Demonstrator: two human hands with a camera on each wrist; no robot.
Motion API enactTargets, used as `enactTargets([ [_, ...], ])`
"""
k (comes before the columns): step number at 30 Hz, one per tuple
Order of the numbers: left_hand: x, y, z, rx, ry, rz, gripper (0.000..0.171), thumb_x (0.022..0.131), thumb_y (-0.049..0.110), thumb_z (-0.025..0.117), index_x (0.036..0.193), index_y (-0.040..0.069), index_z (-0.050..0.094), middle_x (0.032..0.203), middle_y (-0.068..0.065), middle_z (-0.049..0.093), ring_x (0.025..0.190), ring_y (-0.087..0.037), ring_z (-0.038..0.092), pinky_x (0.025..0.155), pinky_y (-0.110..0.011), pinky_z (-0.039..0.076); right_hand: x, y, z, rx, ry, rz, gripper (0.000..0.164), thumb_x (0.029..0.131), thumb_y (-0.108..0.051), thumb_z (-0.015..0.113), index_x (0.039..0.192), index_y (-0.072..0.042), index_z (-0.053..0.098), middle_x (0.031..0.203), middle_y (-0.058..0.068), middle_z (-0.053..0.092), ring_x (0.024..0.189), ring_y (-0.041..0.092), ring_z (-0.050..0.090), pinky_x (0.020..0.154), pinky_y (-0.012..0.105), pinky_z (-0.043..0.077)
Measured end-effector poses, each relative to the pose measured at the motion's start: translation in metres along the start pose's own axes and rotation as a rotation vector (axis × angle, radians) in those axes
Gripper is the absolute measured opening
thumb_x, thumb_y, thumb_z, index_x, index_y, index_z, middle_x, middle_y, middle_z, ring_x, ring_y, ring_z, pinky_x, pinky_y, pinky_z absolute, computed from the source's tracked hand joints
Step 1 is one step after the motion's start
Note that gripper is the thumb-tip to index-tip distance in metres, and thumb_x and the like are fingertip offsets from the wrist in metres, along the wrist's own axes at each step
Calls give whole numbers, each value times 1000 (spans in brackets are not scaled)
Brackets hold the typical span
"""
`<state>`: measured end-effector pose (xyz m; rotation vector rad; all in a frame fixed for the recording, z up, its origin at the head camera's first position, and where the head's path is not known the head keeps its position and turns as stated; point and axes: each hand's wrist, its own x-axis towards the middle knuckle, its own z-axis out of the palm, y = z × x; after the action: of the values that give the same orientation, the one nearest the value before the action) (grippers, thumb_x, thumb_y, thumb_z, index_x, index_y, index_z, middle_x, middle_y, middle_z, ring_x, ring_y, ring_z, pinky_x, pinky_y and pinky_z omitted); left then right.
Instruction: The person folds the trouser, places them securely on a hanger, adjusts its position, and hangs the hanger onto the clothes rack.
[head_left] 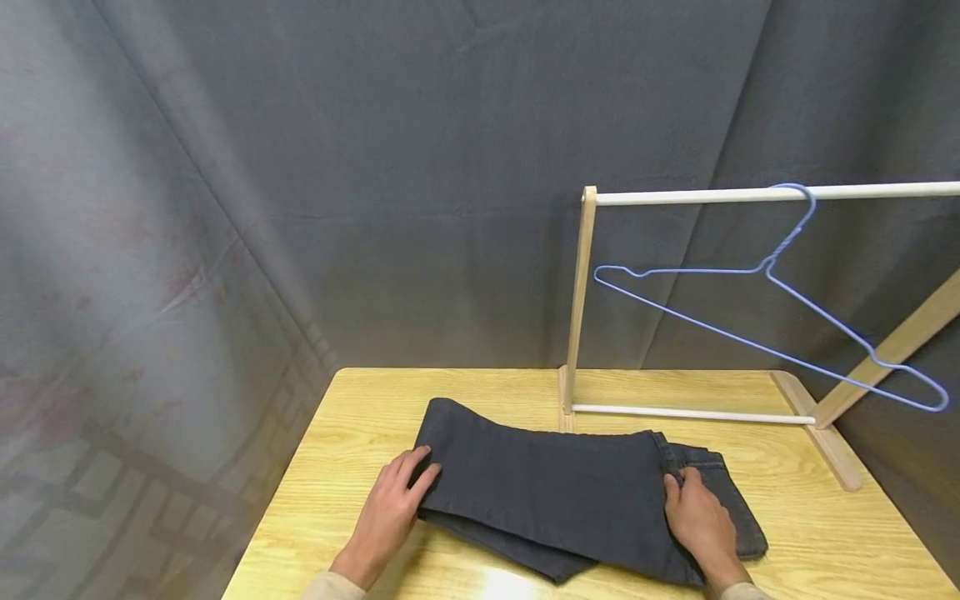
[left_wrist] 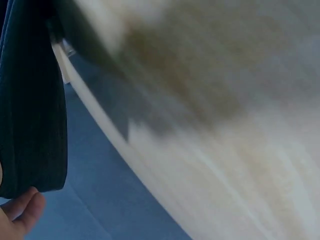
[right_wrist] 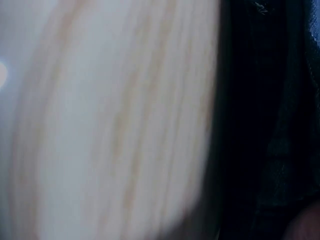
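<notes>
A pair of dark jeans lies folded lengthwise across the wooden table, the leg end to the left and the waistband end to the right. At the leg end my left hand pinches the edge of the cloth. The left wrist view shows the fingertips right at the hem of the dark leg. Near the waistband my right hand grips the folded layers, thumb on top and the other fingers mostly hidden. Dark cloth fills the right side of the right wrist view.
Behind the jeans on the right stands a wooden rack with a white rail and a lower white bar. From the rail hangs a blue hanger. Grey curtains surround the wooden table.
</notes>
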<state>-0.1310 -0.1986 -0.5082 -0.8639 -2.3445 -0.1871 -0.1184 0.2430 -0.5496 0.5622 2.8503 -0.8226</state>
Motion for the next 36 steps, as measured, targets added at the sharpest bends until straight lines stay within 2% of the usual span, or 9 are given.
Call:
enactTargets([
  [3,-2,1,0,6,38,15,34,94,3,37,112,11,65,125,-13,58,108,-30,58,84,-43,51,0,-2,1,-2,-13,7,53,103,-36,31,130,9,37,117,37,55,97,56,57,69,57,47],
  [7,8,5,-6,-21,83,11,51,101,10,15,111,10,65,125,-13,58,110,-30,57,90,-41,50,0,-2,3,3,-13,33,54,103,-36,30,131,9,37,118,38,55,98,56,57,70,58,47],
  [11,26,12,-18,-48,132,37,49,98,5,18,109,9,66,125,-13,59,111,-31,57,93,-40,49,0,1,4,18,-10,57,59,103,-40,27,132,10,34,120,38,52,100,57,55,71,58,47],
  [16,43,24,-36,-27,193,93,41,102,6,26,107,7,67,123,-14,61,110,-33,59,91,-40,51,-2,5,3,33,7,46,63,103,-42,22,134,11,33,120,40,51,101,57,54,71,58,46],
  [20,50,26,-49,-10,235,118,38,104,7,30,105,6,68,121,-15,62,108,-34,60,88,-40,53,-4,2,4,48,5,28,65,102,-45,21,133,11,33,118,39,52,101,57,54,72,57,46],
  [23,47,19,-52,-18,254,106,37,102,5,31,104,5,69,119,-16,62,107,-34,60,88,-40,52,-6,-4,7,62,-3,15,65,102,-46,21,132,10,34,117,39,53,101,57,55,72,57,46],
  [26,33,4,-46,-28,206,49,34,92,-4,37,106,4,68,120,-17,61,110,-34,59,92,-40,49,-8,-13,12,73,6,-15,64,102,-46,22,131,10,35,116,39,55,99,57,56,71,57,46],
  [31,-6,-20,-20,-12,25,-82,51,63,-18,59,108,5,66,121,-17,58,112,-33,57,92,-41,51,-10,-25,22,72,14,-47,59,102,-44,25,130,7,38,114,36,58,95,54,59,67,56,48],
  [36,-31,-26,6,19,-153,-175,58,59,-15,75,111,7,66,121,-15,57,109,-30,59,87,-40,54,-10,-28,24,70,11,-37,60,102,-46,24,130,5,39,114,34,59,96,53,60,66,55,48],
])
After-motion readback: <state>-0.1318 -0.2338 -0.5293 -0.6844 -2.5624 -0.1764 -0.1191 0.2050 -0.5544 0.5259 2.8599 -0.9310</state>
